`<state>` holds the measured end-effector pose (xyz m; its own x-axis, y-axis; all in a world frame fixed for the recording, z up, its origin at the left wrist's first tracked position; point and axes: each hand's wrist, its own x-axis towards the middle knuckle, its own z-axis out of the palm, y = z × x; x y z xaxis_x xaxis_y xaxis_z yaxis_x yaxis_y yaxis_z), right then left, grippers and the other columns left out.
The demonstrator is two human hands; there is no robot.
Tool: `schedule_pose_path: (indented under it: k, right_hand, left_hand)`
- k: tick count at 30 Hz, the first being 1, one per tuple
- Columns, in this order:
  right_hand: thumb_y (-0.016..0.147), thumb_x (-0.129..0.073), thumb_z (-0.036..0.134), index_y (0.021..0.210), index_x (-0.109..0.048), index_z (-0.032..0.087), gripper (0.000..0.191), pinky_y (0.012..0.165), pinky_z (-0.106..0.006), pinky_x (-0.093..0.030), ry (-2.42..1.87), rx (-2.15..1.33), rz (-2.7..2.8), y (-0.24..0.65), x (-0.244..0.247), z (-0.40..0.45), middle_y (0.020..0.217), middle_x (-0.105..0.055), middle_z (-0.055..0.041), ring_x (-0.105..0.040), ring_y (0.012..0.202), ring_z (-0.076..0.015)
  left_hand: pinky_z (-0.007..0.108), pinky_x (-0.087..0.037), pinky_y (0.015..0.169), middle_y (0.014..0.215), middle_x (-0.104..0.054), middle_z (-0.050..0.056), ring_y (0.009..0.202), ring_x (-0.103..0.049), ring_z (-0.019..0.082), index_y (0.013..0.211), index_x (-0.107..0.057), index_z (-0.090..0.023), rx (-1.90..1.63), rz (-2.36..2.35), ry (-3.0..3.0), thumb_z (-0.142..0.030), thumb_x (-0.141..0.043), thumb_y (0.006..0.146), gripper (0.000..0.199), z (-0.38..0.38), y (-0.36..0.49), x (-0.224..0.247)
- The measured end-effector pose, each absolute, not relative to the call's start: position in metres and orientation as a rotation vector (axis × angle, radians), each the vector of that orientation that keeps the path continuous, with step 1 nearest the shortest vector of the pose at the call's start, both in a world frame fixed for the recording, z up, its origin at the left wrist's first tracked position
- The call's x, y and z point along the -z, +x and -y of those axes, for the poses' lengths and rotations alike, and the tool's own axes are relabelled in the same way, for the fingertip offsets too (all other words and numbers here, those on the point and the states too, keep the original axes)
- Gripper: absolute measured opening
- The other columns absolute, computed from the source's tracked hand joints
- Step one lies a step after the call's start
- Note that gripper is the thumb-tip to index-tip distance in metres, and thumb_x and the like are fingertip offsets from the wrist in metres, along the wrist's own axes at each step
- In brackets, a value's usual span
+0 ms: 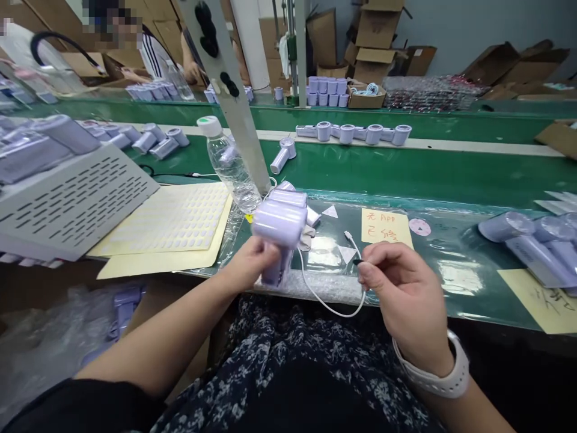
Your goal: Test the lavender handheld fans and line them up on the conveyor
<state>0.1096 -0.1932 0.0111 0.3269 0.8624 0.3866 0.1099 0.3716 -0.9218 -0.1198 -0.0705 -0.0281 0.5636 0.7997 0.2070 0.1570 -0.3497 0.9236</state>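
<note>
My left hand (pixel 247 261) is closed round the handle of a lavender device (pixel 279 224) shaped like a small hair dryer, blurred a little by motion. It is held upright over the near edge of the bench. My right hand (pixel 403 288) pinches a small black piece (pixel 357 262) between thumb and fingertips; its kind is too small to tell. A white cable (pixel 331 311) hangs in a loop between my hands, its plug lying on the bench left of my right hand. Another lavender device (pixel 288 197) is partly hidden behind the held one.
A water bottle (pixel 229 162) leans beside a metal post (pixel 234 102). At left are sticker sheets (pixel 180 219) and a slotted metal box (pixel 90 198) with devices on top. More devices (pixel 541 240) lie at right by a yellow note (pixel 541 300). A conveyor (pixel 451 171) runs behind; people sit beyond.
</note>
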Motion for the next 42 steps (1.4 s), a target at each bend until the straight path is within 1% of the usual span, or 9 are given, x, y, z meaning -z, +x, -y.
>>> schedule_pose_path:
  k: [8,11,14,20,28,33,38,40,42]
  right_hand:
    - [0.083,-0.081,0.018,0.08,-0.07,0.018,0.011,0.049,-0.019,-0.055,-0.922,-1.08,1.067,0.081,-0.014,0.178,0.067,-0.066,0.0012,-0.063,0.054,-0.0107]
    - [0.082,-0.082,0.017,0.08,-0.071,0.018,0.011,0.049,-0.019,-0.056,-0.938,-1.055,1.036,0.077,-0.017,0.176,0.063,-0.068,0.001,-0.065,0.053,-0.011]
    - [0.082,-0.082,0.016,0.08,-0.072,0.018,0.011,0.047,-0.017,-0.055,-0.929,-1.042,1.002,0.075,-0.016,0.176,0.06,-0.068,0.0022,-0.064,0.049,-0.0102]
    - [0.079,-0.084,0.015,0.077,-0.073,0.019,0.011,0.048,-0.016,-0.054,-1.008,-1.041,0.929,0.076,-0.02,0.18,0.058,-0.068,0.0029,-0.063,0.05,-0.0091]
    - [0.079,-0.085,0.016,0.078,-0.075,0.02,0.011,0.05,-0.017,-0.054,-1.036,-1.048,0.932,0.08,-0.016,0.182,0.061,-0.069,0.0026,-0.063,0.052,-0.0093]
    - [0.079,-0.083,0.021,0.076,-0.073,0.019,0.011,0.052,-0.019,-0.054,-1.173,-0.947,1.022,0.077,-0.021,0.186,0.061,-0.068,0.002,-0.063,0.053,-0.0104]
    - [0.074,-0.087,0.039,0.075,-0.058,0.022,0.034,0.046,-0.024,-0.046,-1.488,-0.854,1.137,0.088,-0.014,0.183,0.058,-0.06,0.0042,-0.057,0.05,-0.0129]
    - [0.071,-0.089,0.049,0.083,-0.054,0.023,0.045,0.044,-0.024,-0.041,-1.521,-0.857,1.151,0.098,-0.002,0.178,0.055,-0.055,0.0074,-0.051,0.047,-0.0122]
    - [0.074,-0.087,0.055,0.096,-0.053,0.025,0.051,0.049,-0.026,-0.045,-1.438,-0.811,1.082,0.106,0.01,0.174,0.064,-0.059,0.0061,-0.055,0.053,-0.014]
  left_hand:
    - [0.039,-0.062,0.069,0.083,-0.072,0.009,0.082,-0.074,0.024,0.076,-0.049,-0.022,-0.936,-0.442,0.984,-0.095,-0.022,0.082,0.078,0.107,-0.058,0.02]
    - [0.03,-0.053,0.048,0.053,-0.057,0.002,0.05,-0.06,0.017,0.07,-0.051,-0.021,-0.823,-0.384,0.903,-0.102,-0.023,0.073,0.085,0.116,-0.042,0.027]
    - [0.024,-0.044,0.04,0.043,-0.049,-0.001,0.04,-0.049,0.012,0.061,-0.053,-0.019,-0.764,-0.368,0.859,-0.105,-0.033,0.066,0.088,0.12,-0.039,0.031]
    - [0.023,-0.049,0.043,0.052,-0.062,0.002,0.043,-0.055,0.012,0.08,-0.07,-0.013,-0.783,-0.391,0.842,-0.1,-0.052,0.061,0.091,0.119,-0.038,0.028]
    - [0.023,-0.048,0.044,0.05,-0.06,0.002,0.045,-0.057,0.013,0.071,-0.068,-0.014,-0.765,-0.394,0.824,-0.098,-0.057,0.061,0.085,0.12,-0.038,0.025]
    - [0.025,-0.049,0.049,0.057,-0.065,0.003,0.049,-0.059,0.014,0.085,-0.073,-0.013,-0.817,-0.495,0.837,-0.095,-0.061,0.062,0.086,0.122,-0.038,0.027]
    - [0.032,-0.055,0.067,0.078,-0.074,0.009,0.079,-0.07,0.025,0.098,-0.074,-0.014,-0.867,-0.513,0.917,-0.093,-0.061,0.066,0.086,0.124,-0.041,0.029]
    - [0.032,-0.054,0.067,0.073,-0.071,0.008,0.077,-0.069,0.024,0.089,-0.072,-0.016,-0.853,-0.478,0.89,-0.093,-0.061,0.066,0.081,0.123,-0.044,0.027]
    - [0.03,-0.052,0.065,0.066,-0.065,0.005,0.07,-0.065,0.02,0.077,-0.067,-0.018,-0.824,-0.396,0.833,-0.093,-0.056,0.072,0.076,0.121,-0.049,0.023]
